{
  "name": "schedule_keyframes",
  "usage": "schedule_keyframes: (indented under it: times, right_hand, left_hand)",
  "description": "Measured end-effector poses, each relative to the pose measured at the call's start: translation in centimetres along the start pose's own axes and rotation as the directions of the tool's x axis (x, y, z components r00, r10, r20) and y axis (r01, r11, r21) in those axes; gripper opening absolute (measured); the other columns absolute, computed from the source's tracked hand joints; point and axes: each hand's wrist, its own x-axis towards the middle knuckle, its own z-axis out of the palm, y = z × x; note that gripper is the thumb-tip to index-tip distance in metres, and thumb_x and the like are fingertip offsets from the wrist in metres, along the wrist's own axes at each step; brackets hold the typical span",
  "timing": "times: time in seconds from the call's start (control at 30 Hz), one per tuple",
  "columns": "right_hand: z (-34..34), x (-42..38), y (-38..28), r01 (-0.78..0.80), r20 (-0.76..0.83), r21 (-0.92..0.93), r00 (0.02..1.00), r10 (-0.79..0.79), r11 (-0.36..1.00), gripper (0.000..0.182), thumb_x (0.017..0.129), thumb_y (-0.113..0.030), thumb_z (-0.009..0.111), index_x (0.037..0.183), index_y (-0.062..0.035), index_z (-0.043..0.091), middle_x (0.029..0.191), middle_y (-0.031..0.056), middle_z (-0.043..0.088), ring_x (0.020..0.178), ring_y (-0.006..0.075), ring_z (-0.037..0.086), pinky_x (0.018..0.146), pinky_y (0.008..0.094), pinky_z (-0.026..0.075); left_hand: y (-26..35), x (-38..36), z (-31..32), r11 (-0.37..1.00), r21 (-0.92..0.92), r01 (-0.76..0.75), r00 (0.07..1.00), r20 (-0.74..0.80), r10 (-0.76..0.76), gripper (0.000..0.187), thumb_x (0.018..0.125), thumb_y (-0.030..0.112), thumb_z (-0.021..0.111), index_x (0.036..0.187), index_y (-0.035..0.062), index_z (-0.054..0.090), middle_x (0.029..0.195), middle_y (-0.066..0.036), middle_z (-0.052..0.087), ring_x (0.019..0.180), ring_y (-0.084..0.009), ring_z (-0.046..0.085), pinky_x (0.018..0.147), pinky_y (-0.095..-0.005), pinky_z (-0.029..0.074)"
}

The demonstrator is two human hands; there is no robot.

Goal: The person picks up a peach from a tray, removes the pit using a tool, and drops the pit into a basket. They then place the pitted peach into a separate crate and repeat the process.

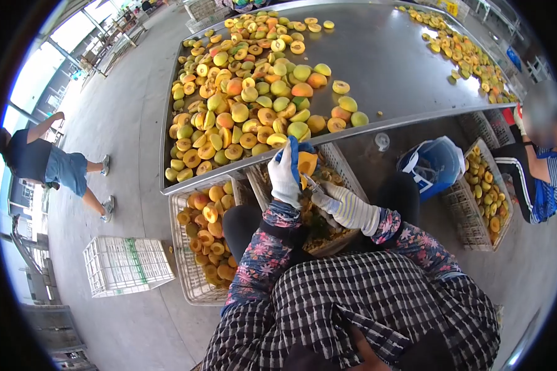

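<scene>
My left hand (284, 179), in a white glove with blue on the fingers, is closed around a halved yellow peach (307, 163) in front of the metal table's edge. My right hand (354, 208), in a striped white glove, grips a small metal pitting tool (313, 184). Its tip is at the lower side of the peach half; whether it cuts in cannot be made out. Below both hands stands a crate (351, 179) with peach scraps, partly hidden by my arms. Halved peaches (241, 111) are heaped on the metal table (377, 62) just beyond.
A crate of peach halves (209, 238) stands by my left knee, with a white crate (129, 266) farther left. To the right are a blue bucket (436, 164), another fruit crate (484, 185) and a seated person (541, 173). Another person (62, 162) is at far left.
</scene>
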Motion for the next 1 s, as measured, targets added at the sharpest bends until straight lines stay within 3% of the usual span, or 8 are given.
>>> schedule_keyframes:
  times: [0.27,0.4,0.47,0.6,0.67,0.73,0.9,1.0]
  right_hand:
    - [-2.1,-1.8,1.9,-0.021,0.111,-0.065,0.993,0.028,0.998,0.028,0.103,-0.039,0.054,0.105,-0.0107,0.055,0.073,-0.0035,0.051,0.060,0.0064,0.051,0.053,0.0240,0.041]
    - [-3.8,-0.6,6.4,0.381,0.005,-0.637,0.871,-0.491,0.670,0.024,0.102,-0.025,0.056,0.114,-0.0048,0.058,0.090,0.0126,0.067,0.078,0.0282,0.065,0.069,0.0357,0.050]
    - [-4.9,-0.5,6.4,0.109,-0.036,-0.618,0.985,-0.166,0.778,0.031,0.098,-0.026,0.058,0.115,-0.0008,0.057,0.097,0.0247,0.068,0.087,0.0414,0.065,0.077,0.0451,0.052]
    - [-5.9,-0.2,7.0,0.051,-0.018,-0.732,0.995,-0.094,0.679,0.038,0.093,-0.032,0.060,0.113,0.0007,0.057,0.088,0.0274,0.067,0.086,0.0461,0.064,0.076,0.0507,0.051]
    - [-6.2,0.1,7.8,0.033,0.007,-0.742,0.999,-0.042,0.670,0.039,0.094,-0.033,0.059,0.113,0.0004,0.057,0.087,0.0268,0.067,0.085,0.0457,0.065,0.076,0.0507,0.051]
    - [-6.0,0.2,7.5,0.033,0.046,-0.726,0.999,0.001,0.687,0.040,0.094,-0.036,0.059,0.111,0.0000,0.057,0.088,0.0261,0.067,0.086,0.0452,0.065,0.077,0.0501,0.052]
    - [-6.3,0.3,6.2,0.040,0.122,-0.692,0.990,0.063,0.720,0.042,0.096,-0.041,0.058,0.109,-0.0007,0.060,0.088,0.0239,0.069,0.086,0.0426,0.067,0.077,0.0481,0.052]
    - [-6.9,0.1,5.8,0.033,0.166,-0.703,0.979,0.119,0.711,0.041,0.096,-0.041,0.058,0.107,-0.0012,0.061,0.088,0.0230,0.069,0.085,0.0413,0.068,0.077,0.0470,0.053]
  left_hand:
    - [-0.6,-0.9,1.3,0.873,0.480,-0.080,0.975,-0.144,0.168,0.023,0.100,0.016,0.061,0.106,-0.0050,0.069,0.086,0.001,0.069,0.067,-0.0027,0.051,0.059,-0.0191,0.040]
    - [0.2,0.4,-1.2,0.997,0.075,-0.022,0.995,-0.093,0.029,0.043,0.102,0.037,0.056,0.108,-0.0041,0.065,0.093,-0.011,0.069,0.084,-0.0234,0.067,0.078,-0.0363,0.056]
    - [1.2,0.5,-2.8,0.964,-0.187,0.191,0.980,-0.010,-0.196,0.050,0.102,0.045,0.052,0.110,-0.0026,0.063,0.104,-0.015,0.069,0.092,-0.0320,0.066,0.083,-0.0451,0.056]
    - [5.5,-0.7,-10.0,0.981,0.146,-0.126,0.963,-0.221,0.157,0.043,0.101,0.037,0.057,0.116,-0.0030,0.064,0.105,-0.013,0.070,0.096,-0.0250,0.067,0.085,-0.0370,0.055]
    - [9.7,-0.9,-14.4,0.729,0.683,-0.046,0.953,-0.187,0.236,0.039,0.101,0.030,0.059,0.121,-0.0039,0.063,0.107,-0.012,0.070,0.097,-0.0203,0.066,0.084,-0.0326,0.053]
    - [11.4,-0.1,-18.0,0.213,0.977,0.009,0.967,-0.062,0.245,0.035,0.100,0.021,0.060,0.125,-0.0035,0.061,0.106,-0.010,0.069,0.096,-0.0157,0.065,0.082,-0.0282,0.052]
    - [9.1,5.6,-5.4,0.587,0.806,-0.073,0.993,0.003,0.119,0.036,0.098,0.014,0.063,0.132,0.0032,0.059,0.101,0.001,0.067,0.069,-0.0017,0.050,0.056,-0.0179,0.039]
    - [3.2,11.6,1.5,0.338,0.903,-0.265,0.963,0.265,0.045,0.039,0.095,0.016,0.067,0.132,0.0061,0.059,0.098,-0.003,0.068,0.074,-0.0075,0.059,0.063,-0.0216,0.048]
